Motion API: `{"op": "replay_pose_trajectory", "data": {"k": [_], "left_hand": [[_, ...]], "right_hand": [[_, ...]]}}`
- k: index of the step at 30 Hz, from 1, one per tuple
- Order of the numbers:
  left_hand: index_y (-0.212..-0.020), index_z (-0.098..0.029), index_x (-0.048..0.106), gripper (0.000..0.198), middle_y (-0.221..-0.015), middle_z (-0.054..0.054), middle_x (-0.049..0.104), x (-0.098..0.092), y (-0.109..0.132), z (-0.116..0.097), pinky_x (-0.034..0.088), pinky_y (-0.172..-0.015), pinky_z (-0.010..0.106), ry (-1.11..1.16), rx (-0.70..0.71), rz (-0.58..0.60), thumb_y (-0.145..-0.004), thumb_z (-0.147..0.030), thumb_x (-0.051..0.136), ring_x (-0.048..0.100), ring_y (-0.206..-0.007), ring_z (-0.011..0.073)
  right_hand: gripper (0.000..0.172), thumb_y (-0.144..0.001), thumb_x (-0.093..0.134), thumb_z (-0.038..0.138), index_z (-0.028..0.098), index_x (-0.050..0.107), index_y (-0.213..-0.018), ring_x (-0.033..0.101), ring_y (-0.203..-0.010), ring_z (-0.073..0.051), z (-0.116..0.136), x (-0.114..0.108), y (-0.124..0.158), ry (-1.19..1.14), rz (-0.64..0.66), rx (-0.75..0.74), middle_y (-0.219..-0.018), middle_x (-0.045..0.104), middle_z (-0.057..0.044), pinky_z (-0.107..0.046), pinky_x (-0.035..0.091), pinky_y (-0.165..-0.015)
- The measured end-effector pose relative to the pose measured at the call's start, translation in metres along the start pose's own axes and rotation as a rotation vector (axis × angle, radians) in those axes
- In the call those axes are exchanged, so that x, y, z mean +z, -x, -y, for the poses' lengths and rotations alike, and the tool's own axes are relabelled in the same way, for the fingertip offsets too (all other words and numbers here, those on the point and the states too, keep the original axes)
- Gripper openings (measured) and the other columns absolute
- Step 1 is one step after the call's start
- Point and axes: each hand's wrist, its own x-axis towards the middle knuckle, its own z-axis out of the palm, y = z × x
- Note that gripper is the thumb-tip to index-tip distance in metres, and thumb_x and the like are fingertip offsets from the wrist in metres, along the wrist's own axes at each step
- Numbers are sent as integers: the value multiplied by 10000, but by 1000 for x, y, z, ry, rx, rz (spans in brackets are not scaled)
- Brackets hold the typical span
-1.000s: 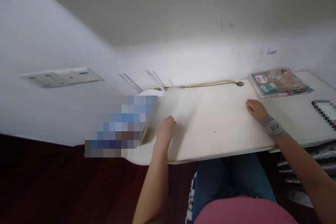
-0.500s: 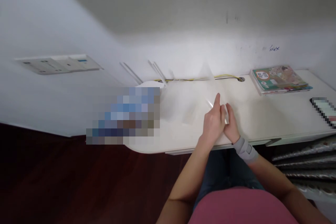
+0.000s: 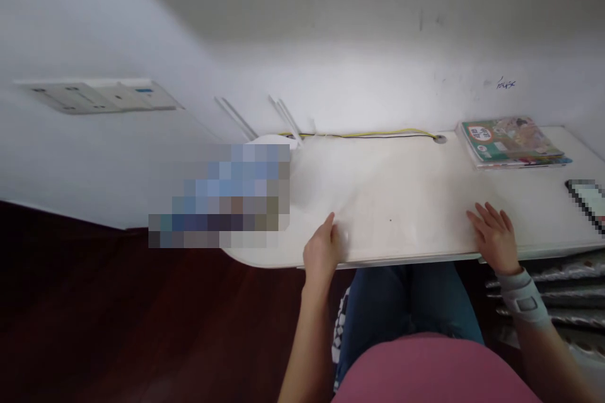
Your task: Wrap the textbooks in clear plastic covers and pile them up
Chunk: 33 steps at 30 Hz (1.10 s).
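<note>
My left hand (image 3: 322,252) is at the desk's front edge, with its fingers curled together on a thin, clear plastic sheet (image 3: 344,244). Only a faint glossy patch of the sheet shows beside the fingers, and its outline over the white desk (image 3: 401,201) is hard to make out. To the right, my right hand (image 3: 494,233) is spread low over the desk near the front edge, holding nothing visible. A grey band (image 3: 522,296) wraps the right wrist.
Stacked books (image 3: 513,138) lie at the back right, with a blurred-out phone (image 3: 586,204) at the far right. A pixelated item (image 3: 236,195) covers the left end, near a white device with antennas. Yellow and black cables (image 3: 368,135) run along the wall.
My hands, together before over the desk's middle, have moved far apart. The left went left and down, and the right went right with its fingers spread. The view shifted slightly.
</note>
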Motion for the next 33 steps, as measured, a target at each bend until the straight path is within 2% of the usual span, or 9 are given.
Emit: {"op": "replay_pose_trajectory", "data": {"k": [3, 9, 13, 16, 20, 23, 27, 29, 33], "left_hand": [[-1337, -215, 525, 450, -1084, 123, 659, 10, 0, -10, 477, -767, 330, -184, -8, 29, -939, -266, 321, 611, -1016, 263], [-1275, -254, 589, 407, -985, 117, 609, 12, -9, -21, 465, -741, 322, -279, 73, 40, -943, -294, 357, 596, -936, 248], [-1240, -247, 619, 399, -991, 119, 593, 21, -9, -15, 470, -732, 327, -244, 114, -1, -944, -315, 360, 590, -907, 242], [-1247, -186, 607, 410, -997, 122, 596, 19, -10, -7, 487, -756, 314, -102, 188, -102, -940, -327, 375, 597, -884, 215], [-1210, -137, 615, 406, -1110, 159, 600, -13, -33, 9, 459, -911, 372, -94, 295, -324, -936, -331, 387, 572, -1043, 245], [-1283, -99, 543, 434, -1359, 223, 475, -52, -60, 28, 387, -1005, 467, -289, 174, -397, -928, -285, 376, 439, -1266, 326], [-1333, 21, 433, 510, -1369, 318, 432, -85, -80, 53, 389, -982, 532, -522, -95, -195, -907, -254, 379, 408, -1288, 404], [-1297, 61, 446, 488, -1297, 329, 490, -88, -79, 60, 429, -943, 499, -612, -137, -78, -902, -210, 356, 464, -1239, 397], [-1244, 67, 480, 445, -1210, 314, 556, -89, -69, 58, 483, -867, 406, -736, -168, -17, -872, -74, 282, 564, -1142, 345]], "right_hand": [[414, -888, 373, 215, 191, 588, -1240, 471, -1281, -253, -10, 15, 8, 13, 111, -15, -1336, 571, -103, -438, 393, -1024], [559, -894, 409, 471, 135, 479, -1336, 425, -1313, -310, -26, 20, 9, 58, 184, -48, -1401, 491, -177, -507, 377, -1028], [487, -924, 381, 437, 180, 501, -1319, 442, -1296, -305, -28, 19, 11, 23, 132, 14, -1370, 525, -159, -507, 380, -1026], [547, -898, 449, 469, 190, 454, -1369, 370, -1345, -333, -23, 16, 8, -30, 21, 52, -1465, 398, -182, -524, 384, -1013], [519, -907, 461, 446, 216, 448, -1372, 335, -1371, -320, -8, 13, -1, -55, -59, 24, -1499, 357, -151, -539, 312, -1060], [467, -932, 400, 440, 188, 501, -1313, 381, -1344, -308, 2, 19, -4, 2, 42, -25, -1425, 464, -156, -542, 316, -1052], [491, -944, 335, 456, 157, 513, -1291, 435, -1301, -299, 5, 29, -3, 67, 112, -27, -1378, 517, -156, -520, 363, -1019], [508, -945, 315, 468, 152, 515, -1289, 441, -1295, -298, 5, 31, -2, 78, 106, -28, -1383, 512, -155, -517, 362, -1020], [529, -944, 287, 479, 148, 517, -1286, 450, -1287, -295, 5, 28, -2, 80, 96, -30, -1380, 516, -155, -512, 362, -1022]]}}
